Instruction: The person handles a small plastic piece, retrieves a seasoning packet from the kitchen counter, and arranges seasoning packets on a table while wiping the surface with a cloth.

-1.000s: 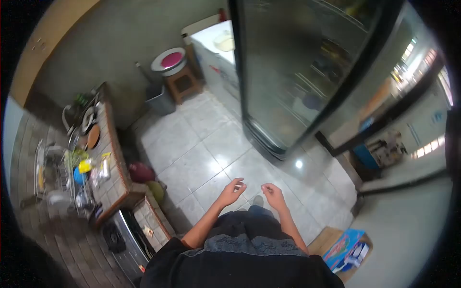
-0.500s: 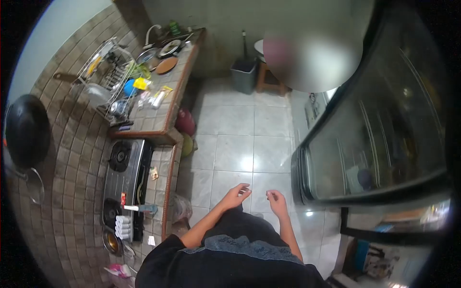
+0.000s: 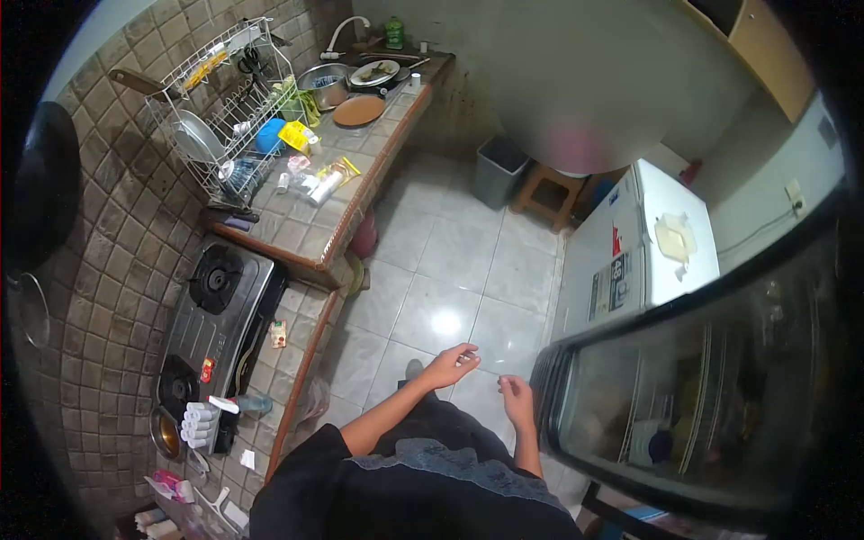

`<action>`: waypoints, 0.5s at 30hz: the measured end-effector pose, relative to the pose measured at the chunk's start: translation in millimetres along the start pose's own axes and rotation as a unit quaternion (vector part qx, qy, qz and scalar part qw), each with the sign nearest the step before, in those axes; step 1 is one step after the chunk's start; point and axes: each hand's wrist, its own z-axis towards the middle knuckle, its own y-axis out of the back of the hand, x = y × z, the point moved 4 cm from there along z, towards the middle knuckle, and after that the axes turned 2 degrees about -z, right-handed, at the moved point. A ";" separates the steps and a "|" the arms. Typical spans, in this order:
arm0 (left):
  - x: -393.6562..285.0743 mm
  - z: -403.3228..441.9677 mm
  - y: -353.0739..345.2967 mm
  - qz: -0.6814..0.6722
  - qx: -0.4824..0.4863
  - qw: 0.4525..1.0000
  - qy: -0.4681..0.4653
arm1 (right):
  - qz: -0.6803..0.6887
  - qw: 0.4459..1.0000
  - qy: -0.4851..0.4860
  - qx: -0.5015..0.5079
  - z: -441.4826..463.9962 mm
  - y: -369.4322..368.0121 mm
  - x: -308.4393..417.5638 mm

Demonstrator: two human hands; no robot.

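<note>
My left hand is held out in front of my body above the tiled floor, its fingers loosely bent and apart, with nothing in them. To its right, my right hand hovers at about the same height. Its fingers are half curled, and I see nothing in them. The two hands do not touch each other. Nearest to my right hand is the dark-framed glass door of a display fridge, with shelves behind the glass.
To the left, a gas stove and spray bottle stand on the tiled counter. A dish rack sits further back. Ahead are a grey bin, wooden stool and white chest freezer. Pale tiled floor lies between.
The view has turned and moved forward, bringing the white freezer and wall cabinet into sight. Both hands keep nearly the same pose, and the fridge door is now lower in view.
</note>
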 end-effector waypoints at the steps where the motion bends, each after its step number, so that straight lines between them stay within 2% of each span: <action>1: -5.2 15.3 8.1 -0.002 -0.004 1.000 -0.001 | 0.007 1.000 0.003 -0.019 11.4 -1.3 7.5; 7: -22.3 67.9 56.7 0.018 0.019 0.999 -0.029 | 0.019 0.999 -0.019 -0.025 70.6 -28.2 34.5; 11: -25.1 82.8 84.2 0.011 -0.013 0.999 -0.041 | 0.012 1.000 -0.011 0.011 96.4 -39.8 40.9; 15: -15.3 93.8 101.1 -0.015 -0.051 0.998 -0.012 | 0.026 0.999 -0.022 0.026 126.6 -46.6 38.6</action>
